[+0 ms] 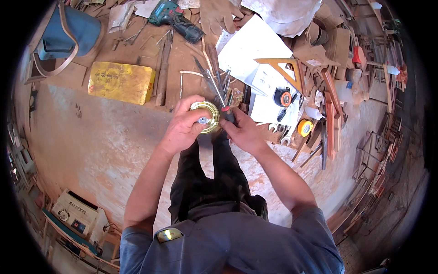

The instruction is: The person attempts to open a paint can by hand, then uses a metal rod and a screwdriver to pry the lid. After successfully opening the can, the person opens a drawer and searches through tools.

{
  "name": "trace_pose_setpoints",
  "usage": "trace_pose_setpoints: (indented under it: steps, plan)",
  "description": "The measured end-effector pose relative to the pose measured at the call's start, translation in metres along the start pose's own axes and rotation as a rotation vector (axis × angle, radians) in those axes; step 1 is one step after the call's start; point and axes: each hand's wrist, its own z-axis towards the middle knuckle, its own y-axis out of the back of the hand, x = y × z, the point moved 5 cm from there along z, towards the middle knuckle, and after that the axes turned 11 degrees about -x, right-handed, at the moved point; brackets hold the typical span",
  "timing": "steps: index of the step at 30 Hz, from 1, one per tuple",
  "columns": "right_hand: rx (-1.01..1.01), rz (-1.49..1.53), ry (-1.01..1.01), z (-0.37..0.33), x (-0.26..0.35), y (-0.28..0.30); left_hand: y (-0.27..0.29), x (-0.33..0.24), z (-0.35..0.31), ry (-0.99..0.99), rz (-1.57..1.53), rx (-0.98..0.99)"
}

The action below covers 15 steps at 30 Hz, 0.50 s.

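Observation:
My left hand (181,125) is closed around a small round tin (214,124) with a gold-coloured rim, its top facing up. The thumb lies across the tin's top, beside a small pale cap (203,120) at the centre. Close against the tin's right side, my right hand (244,131) is closed on a screwdriver (226,109) with a dark handle and a red collar. Its thin shaft points up and away over the bench, and part of the handle is hidden by the fingers. Both hands are at the bench's near edge.
A yellow box (121,82) and a blue bucket (70,34) stand left on the bench. Beyond are a cordless drill (175,20) and a glove (218,16). Papers (255,43), a yellow set square (285,68), tape measures (305,128) and wrenches (286,137) lie right.

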Motion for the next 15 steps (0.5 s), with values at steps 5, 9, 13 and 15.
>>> trace_pose_setpoints:
  steps: [5,9,13,15]
  plan:
    - [-0.078,0.094,0.011,-0.005,-0.002,-0.017,-0.001,0.007,-0.001,0.038,-0.080,0.020]
    - [-0.118,0.010,-0.042,-0.007,0.005,-0.005,-0.002,0.008,-0.002,0.030,-0.106,-0.003]
    - [-0.204,-0.199,0.068,0.003,0.019,0.013,-0.002,0.010,-0.002,0.034,-0.047,0.024]
    - [-0.185,-0.270,0.052,0.015,0.028,0.015,0.001,0.007,0.001,0.030,-0.002,0.040]
